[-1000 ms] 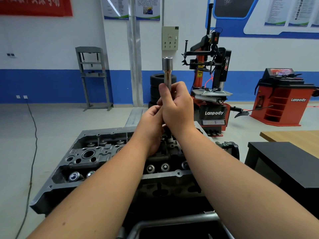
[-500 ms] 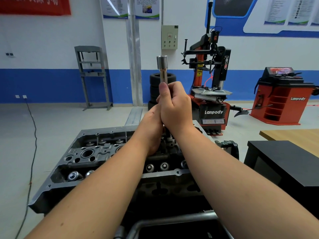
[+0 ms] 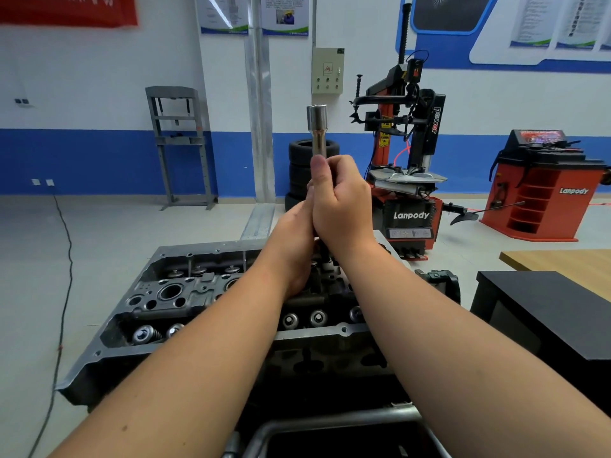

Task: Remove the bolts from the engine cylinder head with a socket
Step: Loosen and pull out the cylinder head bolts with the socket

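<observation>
From my remote feed, a steel tube frame (image 3: 330, 424) crosses the bottom edge, and both bare forearms reach forward over the engine cylinder head (image 3: 185, 302), which sits open-topped just beyond it with valve springs and bolt holes exposed. My right hand (image 3: 344, 203) is wrapped around the shaft of the socket tool (image 3: 317, 130), fingers curled tight, thumb laid upward along the metal; the chrome socket end stands upright above the fist. My left hand (image 3: 294, 246) sits directly beneath, touching the right, also curled around the shaft, though I cannot tell how its fingertips lie. Where the shaft meets the head is hidden behind the hands. To the right stand a black cabinet (image 3: 545, 312) and a wooden tabletop (image 3: 562, 262). Farther back: a stack of tyres (image 3: 302, 166), a red tyre changer (image 3: 406, 180), a red wheel balancer (image 3: 542, 186) and a grey press frame (image 3: 178, 143) against the blue-banded wall.
</observation>
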Action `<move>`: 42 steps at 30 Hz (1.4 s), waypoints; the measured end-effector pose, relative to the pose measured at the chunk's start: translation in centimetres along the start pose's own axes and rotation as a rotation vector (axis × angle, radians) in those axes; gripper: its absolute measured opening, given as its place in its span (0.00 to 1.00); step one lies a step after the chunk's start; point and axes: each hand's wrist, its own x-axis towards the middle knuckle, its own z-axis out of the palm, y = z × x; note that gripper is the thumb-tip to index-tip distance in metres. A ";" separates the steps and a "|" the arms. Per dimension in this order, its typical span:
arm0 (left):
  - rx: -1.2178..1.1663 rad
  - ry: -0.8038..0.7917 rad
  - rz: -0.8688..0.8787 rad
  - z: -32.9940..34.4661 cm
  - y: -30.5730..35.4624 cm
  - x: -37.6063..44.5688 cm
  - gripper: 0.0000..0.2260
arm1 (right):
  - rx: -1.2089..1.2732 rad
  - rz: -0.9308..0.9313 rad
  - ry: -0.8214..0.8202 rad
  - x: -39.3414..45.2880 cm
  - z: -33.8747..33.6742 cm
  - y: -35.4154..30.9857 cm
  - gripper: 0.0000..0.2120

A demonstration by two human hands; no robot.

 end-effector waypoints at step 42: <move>0.036 0.004 -0.005 0.0 0.1 0.0 0.17 | 0.090 0.001 -0.008 -0.1 0.3 -0.4 0.14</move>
